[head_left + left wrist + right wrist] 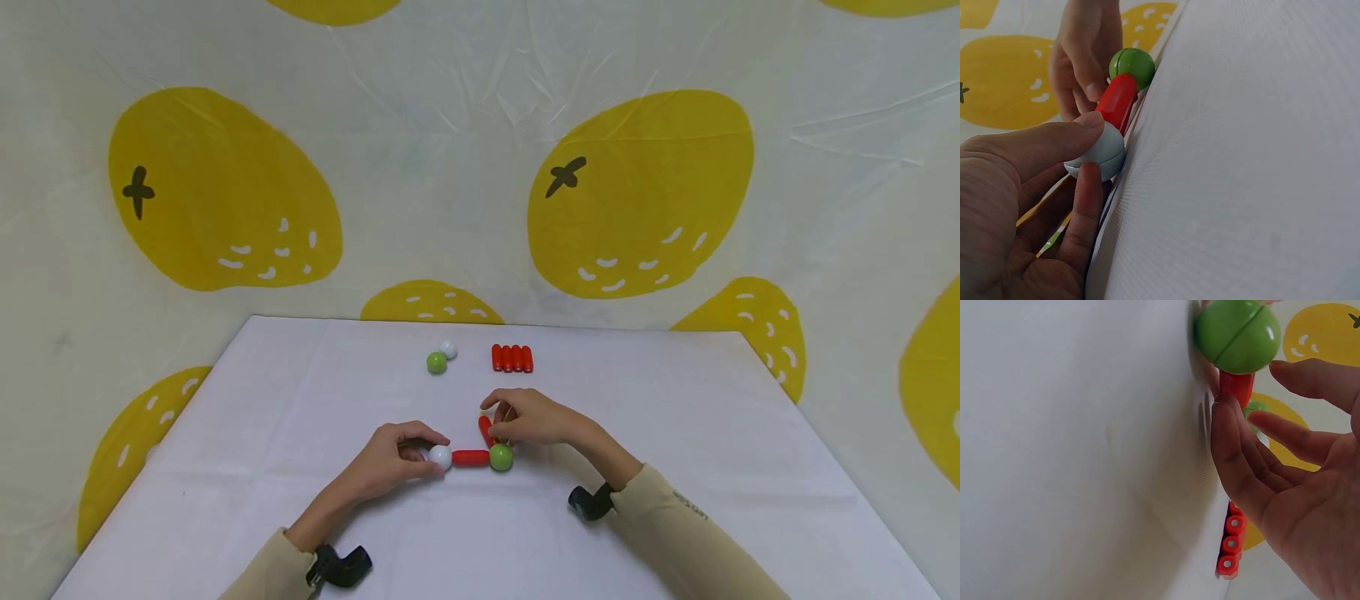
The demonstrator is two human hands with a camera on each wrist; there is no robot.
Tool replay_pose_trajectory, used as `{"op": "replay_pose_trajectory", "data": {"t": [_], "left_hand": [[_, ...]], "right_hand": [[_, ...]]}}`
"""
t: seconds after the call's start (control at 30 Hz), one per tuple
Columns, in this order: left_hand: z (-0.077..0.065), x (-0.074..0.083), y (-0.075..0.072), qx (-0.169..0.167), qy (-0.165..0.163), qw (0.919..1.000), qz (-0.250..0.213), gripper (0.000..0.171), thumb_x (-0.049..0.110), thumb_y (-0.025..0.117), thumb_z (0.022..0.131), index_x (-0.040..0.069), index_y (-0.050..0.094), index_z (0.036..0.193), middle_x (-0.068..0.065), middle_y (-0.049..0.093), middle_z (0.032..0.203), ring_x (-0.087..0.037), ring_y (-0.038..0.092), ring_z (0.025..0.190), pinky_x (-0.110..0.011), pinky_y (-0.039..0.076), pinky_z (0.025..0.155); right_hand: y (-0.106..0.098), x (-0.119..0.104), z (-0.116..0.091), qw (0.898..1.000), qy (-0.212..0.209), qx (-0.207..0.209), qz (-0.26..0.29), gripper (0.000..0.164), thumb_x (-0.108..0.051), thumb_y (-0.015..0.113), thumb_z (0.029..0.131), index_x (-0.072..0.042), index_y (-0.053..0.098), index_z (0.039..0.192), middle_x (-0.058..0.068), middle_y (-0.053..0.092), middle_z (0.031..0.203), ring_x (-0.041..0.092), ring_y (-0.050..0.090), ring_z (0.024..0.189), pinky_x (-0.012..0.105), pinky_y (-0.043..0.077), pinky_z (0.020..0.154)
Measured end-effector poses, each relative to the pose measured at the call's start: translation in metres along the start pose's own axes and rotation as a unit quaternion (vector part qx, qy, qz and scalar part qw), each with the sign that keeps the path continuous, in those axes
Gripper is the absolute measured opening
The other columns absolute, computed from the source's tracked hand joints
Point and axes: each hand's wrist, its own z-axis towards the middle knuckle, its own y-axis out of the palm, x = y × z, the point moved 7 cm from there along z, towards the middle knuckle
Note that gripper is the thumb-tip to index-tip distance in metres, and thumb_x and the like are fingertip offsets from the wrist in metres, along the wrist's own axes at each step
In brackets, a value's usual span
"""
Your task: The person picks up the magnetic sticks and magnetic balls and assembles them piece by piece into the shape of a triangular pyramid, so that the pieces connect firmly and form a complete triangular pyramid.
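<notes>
In the head view my left hand pinches a white ball between thumb and fingers. A red stick runs from this ball to a green ball, lying level on the table. A second red stick slants away from the green ball toward the back. My right hand has its curled fingers about this second stick. In the right wrist view fingertips lie against the stick, just below the green ball; the thumb stands apart from the ball. The fingers hide the stick's other end.
Farther back on the white-covered table sit another green ball and another white ball, close together. Right of them, several red sticks lie side by side in a row. A cloth printed with yellow fruit hangs behind.
</notes>
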Motion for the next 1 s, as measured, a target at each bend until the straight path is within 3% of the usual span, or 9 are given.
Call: {"op": "replay_pose_trajectory", "data": {"t": [0.37, 0.53, 0.7, 1.0], "left_hand": [[0.0, -0.001, 0.0, 0.0, 0.003, 1.0, 0.005, 0.032, 0.027, 0.086, 0.085, 0.022, 0.077, 0.116, 0.001, 0.074, 0.116, -0.014, 0.063, 0.093, -0.019, 0.054, 0.077], [-0.001, -0.003, -0.001, 0.004, 0.0, 1.0, 0.006, 0.032, 0.027, 0.086, 0.085, 0.023, 0.077, 0.116, 0.001, 0.074, 0.116, -0.014, 0.063, 0.092, -0.019, 0.054, 0.077], [0.0, -0.003, 0.0, 0.003, 0.001, 1.0, 0.008, 0.033, 0.027, 0.086, 0.085, 0.022, 0.077, 0.116, 0.0, 0.074, 0.116, -0.012, 0.063, 0.089, -0.019, 0.054, 0.077], [0.001, -0.004, 0.001, 0.0, -0.005, 1.0, 0.008, 0.033, 0.028, 0.086, 0.085, 0.022, 0.077, 0.116, 0.001, 0.074, 0.116, -0.011, 0.064, 0.088, -0.019, 0.054, 0.077]], "right_hand": [[-0.023, -0.017, 0.01, 0.998, -0.042, 0.045, -0.011, 0.042, -0.017, 0.068, 0.097, -0.003, 0.059, 0.136, 0.008, 0.069, 0.111, 0.016, 0.067, 0.092, 0.028, 0.059, 0.078], [-0.033, -0.025, 0.029, 0.995, -0.058, 0.075, -0.02, 0.04, -0.016, 0.066, 0.098, -0.003, 0.058, 0.136, 0.012, 0.07, 0.113, 0.021, 0.068, 0.095, 0.028, 0.058, 0.08], [-0.041, -0.025, 0.051, 0.994, -0.046, 0.1, -0.017, 0.041, -0.015, 0.065, 0.1, -0.005, 0.057, 0.139, 0.014, 0.069, 0.116, 0.026, 0.069, 0.096, 0.031, 0.059, 0.081], [-0.056, -0.022, 0.085, 0.99, -0.04, 0.131, -0.037, 0.044, -0.014, 0.064, 0.1, -0.009, 0.057, 0.143, 0.016, 0.062, 0.14, 0.029, 0.067, 0.11, 0.037, 0.059, 0.091]]}}
